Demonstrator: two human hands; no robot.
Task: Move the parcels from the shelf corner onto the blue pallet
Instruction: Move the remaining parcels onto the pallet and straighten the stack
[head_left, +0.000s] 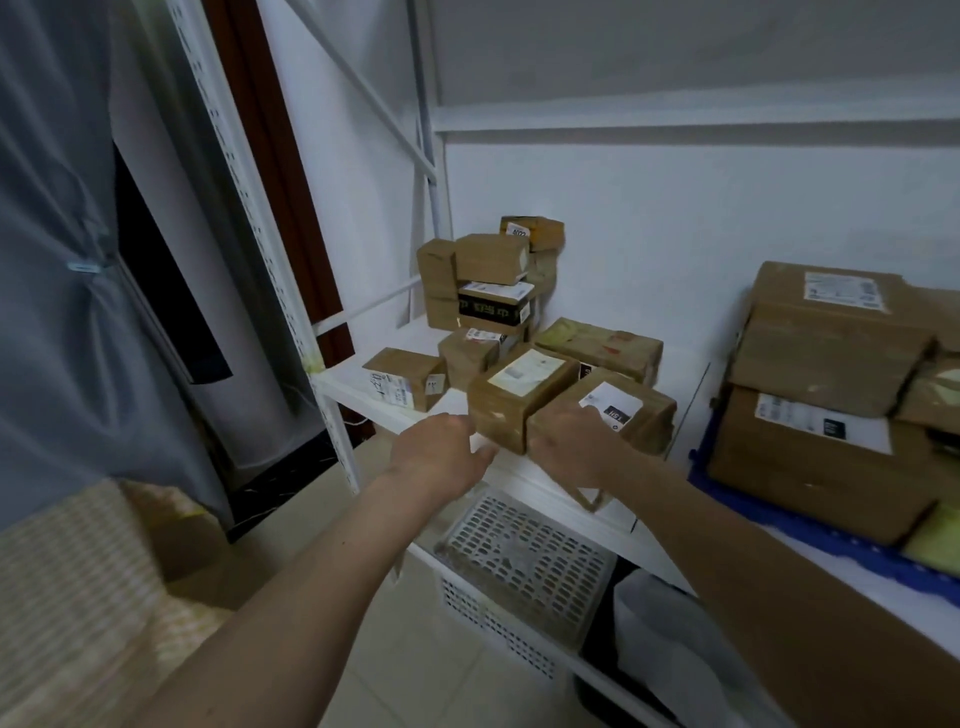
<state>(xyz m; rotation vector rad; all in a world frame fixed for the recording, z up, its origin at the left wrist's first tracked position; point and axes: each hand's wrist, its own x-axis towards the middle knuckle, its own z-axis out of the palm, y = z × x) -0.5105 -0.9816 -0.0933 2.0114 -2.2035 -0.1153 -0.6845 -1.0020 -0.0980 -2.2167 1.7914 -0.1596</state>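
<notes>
Both forearms reach forward to the white shelf (545, 480). Left hand (441, 454) hovers with fingers relaxed and apart beside a labelled parcel (519, 397); right hand (569, 441) curls its grip on the neighbouring parcel (618, 410). More parcels (488, 280) fill the corner. Large boxes (826, 395) sit on the blue pallet (831, 540). Below, a white perforated basket (524, 561).
</notes>
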